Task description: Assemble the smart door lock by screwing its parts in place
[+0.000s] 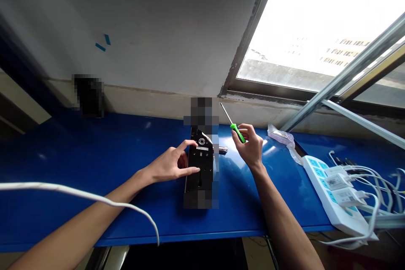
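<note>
A long black metal-plated device point(205, 162) stands or lies on the blue table in front of me; both its ends are blurred out. Small holes, a round white fitting and a pale label show on its face. My left hand point(177, 162) grips its left edge, index finger near the label and thumb lower on the face. To the right, my right hand point(251, 145) is closed around the green handle of a screwdriver point(238, 133). The shaft points up and left, away from the device. A short shiny piece point(223, 150) lies beside the device's right side.
A white power strip point(325, 194) with plugged chargers and tangled cables sits on the right of the blue table point(142, 135). Near it lies a clear plastic packet point(280, 135). A white cable point(79, 194) crosses over my left forearm. A blurred dark object point(88, 96) stands back left.
</note>
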The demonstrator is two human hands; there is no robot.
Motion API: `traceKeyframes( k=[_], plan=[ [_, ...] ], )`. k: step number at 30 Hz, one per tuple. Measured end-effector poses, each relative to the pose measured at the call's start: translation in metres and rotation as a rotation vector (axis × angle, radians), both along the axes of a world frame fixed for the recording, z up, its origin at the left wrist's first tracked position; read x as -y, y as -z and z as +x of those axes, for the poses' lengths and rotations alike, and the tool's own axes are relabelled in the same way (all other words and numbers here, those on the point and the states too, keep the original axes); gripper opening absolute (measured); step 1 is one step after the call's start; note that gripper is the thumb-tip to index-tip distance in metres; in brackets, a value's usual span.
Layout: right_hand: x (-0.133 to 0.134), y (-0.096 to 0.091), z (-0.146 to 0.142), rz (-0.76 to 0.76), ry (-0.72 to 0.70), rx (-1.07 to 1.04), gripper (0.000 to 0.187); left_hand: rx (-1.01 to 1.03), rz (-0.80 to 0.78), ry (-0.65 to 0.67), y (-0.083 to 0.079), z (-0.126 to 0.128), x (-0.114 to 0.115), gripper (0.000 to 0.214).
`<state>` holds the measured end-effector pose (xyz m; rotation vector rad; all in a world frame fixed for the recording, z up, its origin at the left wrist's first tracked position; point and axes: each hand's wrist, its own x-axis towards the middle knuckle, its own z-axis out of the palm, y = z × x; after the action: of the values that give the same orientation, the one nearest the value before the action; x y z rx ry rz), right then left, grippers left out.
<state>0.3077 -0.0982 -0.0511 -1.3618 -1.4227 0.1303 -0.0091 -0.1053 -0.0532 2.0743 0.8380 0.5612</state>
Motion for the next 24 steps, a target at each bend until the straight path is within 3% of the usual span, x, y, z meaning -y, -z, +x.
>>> traceKeyframes(
  k=[7, 12, 15, 19, 24],
  plan=[
    [0.002, -0.015, -0.009, 0.140, -0.184, -0.373, 0.033, 0.160, -0.211, -0.020, 0.005, 0.007, 0.002, 0.061],
    [0.002, -0.021, -0.002, 0.075, -0.346, -0.560, 0.030, 0.189, -0.210, -0.060, 0.006, 0.014, 0.004, 0.053],
    [0.003, -0.023, 0.005, 0.051, -0.389, -0.629, 0.043, 0.193, -0.181, -0.091, 0.009, 0.018, 0.005, 0.051],
    [0.004, -0.026, 0.007, 0.029, -0.409, -0.676, 0.045, 0.132, -0.053, -0.128, 0.014, 0.019, 0.006, 0.049],
    [0.006, -0.029, -0.011, 0.010, -0.428, -0.670, 0.043, 0.024, 0.382, -0.241, 0.013, 0.015, 0.009, 0.041]
  ],
)
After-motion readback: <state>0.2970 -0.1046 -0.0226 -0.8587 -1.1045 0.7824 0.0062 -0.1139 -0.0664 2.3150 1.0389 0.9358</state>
